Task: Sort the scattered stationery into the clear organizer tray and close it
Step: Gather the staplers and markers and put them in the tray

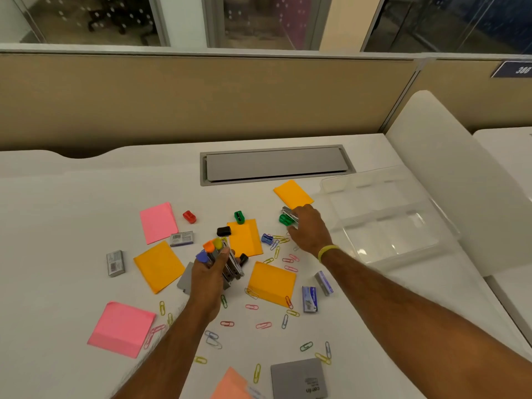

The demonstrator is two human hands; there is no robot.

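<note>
Lying open at the desk's right, the clear organizer tray (383, 223) holds nothing visible. Just beside it, the right hand (309, 228) closes on a metal stapler (289, 213) with a green grip. The left hand (208, 276) grips a bundle of staplers (227, 262) amid sticky notes (158, 221) and paper clips (263, 325).

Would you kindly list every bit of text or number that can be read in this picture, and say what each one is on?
"38G" in white, on the dark blue plate on the partition, top right.
"comlin", seen upside down and only roughly legible, on the grey card at the near desk edge; the smaller print above it is blurred.
Labels and barcodes on the staple boxes: too small to read.
</note>
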